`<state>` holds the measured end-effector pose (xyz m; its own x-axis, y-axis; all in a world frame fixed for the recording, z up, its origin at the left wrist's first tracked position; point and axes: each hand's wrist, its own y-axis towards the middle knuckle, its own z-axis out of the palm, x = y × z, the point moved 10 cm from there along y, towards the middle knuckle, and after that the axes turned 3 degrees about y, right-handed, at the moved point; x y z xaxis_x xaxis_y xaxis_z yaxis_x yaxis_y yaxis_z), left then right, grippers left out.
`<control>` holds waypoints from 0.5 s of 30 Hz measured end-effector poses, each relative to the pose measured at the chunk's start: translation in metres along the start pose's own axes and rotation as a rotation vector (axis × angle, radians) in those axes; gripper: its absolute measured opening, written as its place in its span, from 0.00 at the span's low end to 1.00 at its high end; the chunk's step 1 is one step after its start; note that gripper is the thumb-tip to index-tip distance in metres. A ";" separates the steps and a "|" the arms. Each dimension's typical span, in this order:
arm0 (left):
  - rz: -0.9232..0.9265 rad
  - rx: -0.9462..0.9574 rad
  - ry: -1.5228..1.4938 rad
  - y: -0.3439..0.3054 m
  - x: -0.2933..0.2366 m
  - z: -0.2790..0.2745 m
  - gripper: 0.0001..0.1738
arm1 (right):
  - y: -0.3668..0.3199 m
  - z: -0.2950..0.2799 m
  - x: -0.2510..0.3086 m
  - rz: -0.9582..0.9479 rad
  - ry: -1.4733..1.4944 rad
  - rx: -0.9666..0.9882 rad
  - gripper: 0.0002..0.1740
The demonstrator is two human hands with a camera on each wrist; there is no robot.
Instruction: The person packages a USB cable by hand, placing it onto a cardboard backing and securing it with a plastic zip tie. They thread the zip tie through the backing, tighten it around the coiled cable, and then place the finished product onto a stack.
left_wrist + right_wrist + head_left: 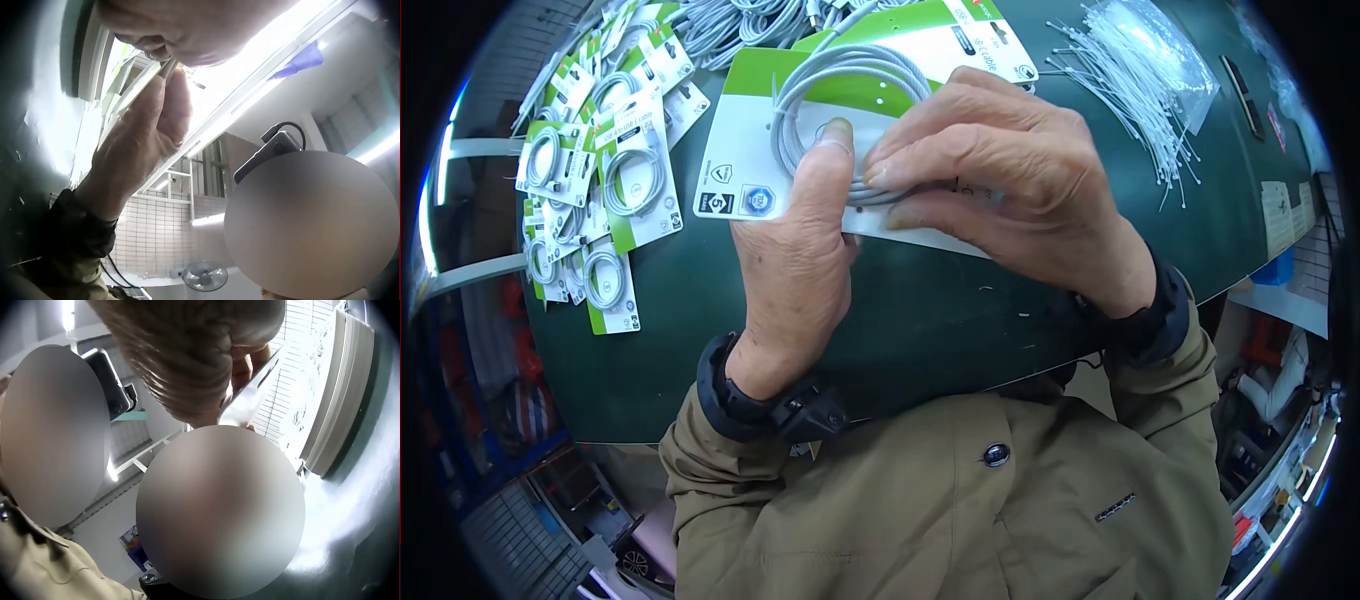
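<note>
**Coiled cable on card held at upper centre**

Left hand (795,245): thumb pressed on the cable (784,140), clamping it to the card (735,150); the other fingers are mostly hidden beneath. Right hand (1025,175): fingers clamped on the cable's lower edge, by the card's lower edge. Green surface (920,320) lies between the hands and its near edge. Carded cables (632,182) line the left; white ties (1140,110) lie upper right, apart from the right hand.

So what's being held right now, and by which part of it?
A green-and-white card with a coiled cable: the left hand grips the card's lower edge, thumb over the coil; the right hand pinches the coil's lower right.
</note>
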<state>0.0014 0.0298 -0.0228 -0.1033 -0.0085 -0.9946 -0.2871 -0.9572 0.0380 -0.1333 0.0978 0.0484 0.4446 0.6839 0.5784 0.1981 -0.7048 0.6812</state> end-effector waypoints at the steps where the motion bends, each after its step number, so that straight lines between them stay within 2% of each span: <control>1: -0.064 0.026 -0.046 -0.001 0.003 0.002 0.12 | 0.001 -0.002 0.000 0.000 0.003 0.004 0.18; 3: -0.190 0.079 -0.137 -0.005 0.007 0.006 0.12 | 0.000 -0.001 0.000 0.009 0.005 0.009 0.18; 6: -0.235 0.062 -0.170 -0.007 0.011 0.007 0.12 | -0.001 0.001 0.000 0.039 -0.002 0.015 0.17; 15: -0.244 0.122 -0.208 -0.008 0.015 0.010 0.16 | -0.011 0.006 -0.013 0.272 0.080 -0.009 0.13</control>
<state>-0.0075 0.0403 -0.0369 -0.2063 0.2878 -0.9352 -0.4381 -0.8818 -0.1748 -0.1360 0.0954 0.0306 0.4100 0.4831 0.7737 0.0730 -0.8629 0.5001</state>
